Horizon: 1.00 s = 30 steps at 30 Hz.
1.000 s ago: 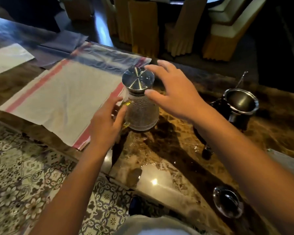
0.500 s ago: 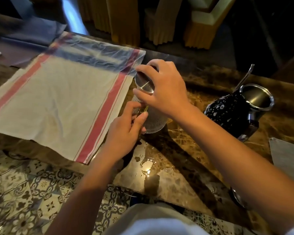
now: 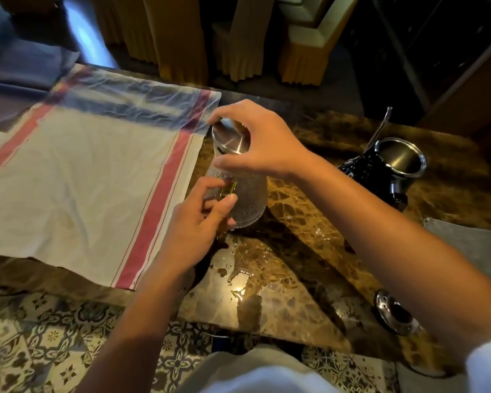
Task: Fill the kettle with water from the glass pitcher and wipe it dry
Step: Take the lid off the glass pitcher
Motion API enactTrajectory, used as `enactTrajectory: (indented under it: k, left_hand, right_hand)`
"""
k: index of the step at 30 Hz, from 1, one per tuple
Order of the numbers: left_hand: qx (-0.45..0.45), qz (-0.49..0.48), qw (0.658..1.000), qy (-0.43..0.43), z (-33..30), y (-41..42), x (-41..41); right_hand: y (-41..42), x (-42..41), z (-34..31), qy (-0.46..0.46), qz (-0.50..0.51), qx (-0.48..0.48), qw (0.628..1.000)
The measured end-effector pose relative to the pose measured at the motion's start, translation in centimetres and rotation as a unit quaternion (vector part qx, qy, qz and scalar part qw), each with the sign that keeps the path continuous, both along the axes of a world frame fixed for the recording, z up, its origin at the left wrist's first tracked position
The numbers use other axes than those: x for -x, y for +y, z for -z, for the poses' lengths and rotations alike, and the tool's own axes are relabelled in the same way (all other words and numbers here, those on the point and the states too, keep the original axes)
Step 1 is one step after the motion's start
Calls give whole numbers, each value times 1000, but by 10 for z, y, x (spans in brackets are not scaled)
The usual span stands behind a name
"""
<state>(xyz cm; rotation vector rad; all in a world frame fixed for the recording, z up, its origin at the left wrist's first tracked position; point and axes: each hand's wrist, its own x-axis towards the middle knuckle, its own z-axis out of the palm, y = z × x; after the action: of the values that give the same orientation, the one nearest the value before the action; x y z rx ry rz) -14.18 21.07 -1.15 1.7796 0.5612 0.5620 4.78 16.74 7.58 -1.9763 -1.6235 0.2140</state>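
Observation:
A textured glass pitcher [image 3: 250, 199] with a steel lid [image 3: 233, 140] stands on the marble table, just right of a white cloth with red stripes [image 3: 82, 188]. My left hand [image 3: 193, 222] grips the pitcher's amber handle at its lower left side. My right hand [image 3: 255, 140] curls over the lid from the right, fingertips on its rim. A black speckled kettle [image 3: 380, 168] with an open steel mouth stands at the right. Its round lid [image 3: 391, 313] lies near the table's front edge.
Spilled water [image 3: 244, 268] pools in front of the pitcher. A grey cloth [image 3: 471, 245] lies at the right edge, a dark cloth [image 3: 17, 80] at the far left. Covered chairs [image 3: 301, 41] stand beyond the marble table [image 3: 323, 143]. Patterned tiled floor [image 3: 40, 341] lies below.
My right hand has come down onto the pitcher's lid and curled round it. My left hand has closed on the handle. The view has shifted left and down.

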Motion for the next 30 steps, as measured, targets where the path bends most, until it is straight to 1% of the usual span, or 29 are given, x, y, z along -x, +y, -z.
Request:
enactTrajectory:
  k: [2, 4, 6, 7, 8, 10, 13, 15, 17, 20, 22, 27, 29, 30]
  left_hand:
    - [-15, -18, 1000, -8, 3, -2, 0]
    - [-30, -33, 999, -10, 4, -3, 0]
    - [-36, -42, 998, -12, 3, -5, 0]
    - [-41, -48, 998, -14, 3, -7, 0]
    - [-47, -56, 997, -16, 3, -9, 0]
    - [-60, -68, 996, -19, 4, -12, 0]
    - [-74, -74, 994, -21, 7, -12, -1]
    - [-94, -79, 992, -27, 10, -12, -2]
    - [-121, -89, 988, -37, 13, -13, -4]
    - [-149, -106, 982, -55, 17, -17, -11]
    - [-147, -108, 981, -62, 20, -19, -16]
    - [-122, -104, 985, -65, 28, -23, -19]
    - [-112, -111, 985, -73, 30, -28, -21]
    - [-107, -117, 984, -78, 31, -31, -23]
  right_hand:
    - [-3, -1, 1, 79, 12, -19, 997]
    - [-6, -2, 0, 177, 36, -58, 982]
    - [-9, -2, -5, 310, 79, -133, 938]
    - [-12, -2, -8, 348, 102, -166, 917]
    - [-16, -3, -11, 363, 123, -188, 904]
    - [-28, -3, -16, 359, 144, -200, 900]
    - [-65, 3, -17, 347, 118, -177, 913]
    - [-97, 7, -6, 318, 112, -138, 931]
    - [-130, 13, 13, 281, 123, -74, 949]
    - [-174, 28, 47, 262, 151, 3, 953]
    - [-200, 37, 67, 243, 168, 20, 955]
    - [-251, 61, 107, 141, 232, 78, 959]
    - [-259, 73, 117, 127, 253, 97, 954]
    - [-261, 78, 121, 134, 264, 101, 950]
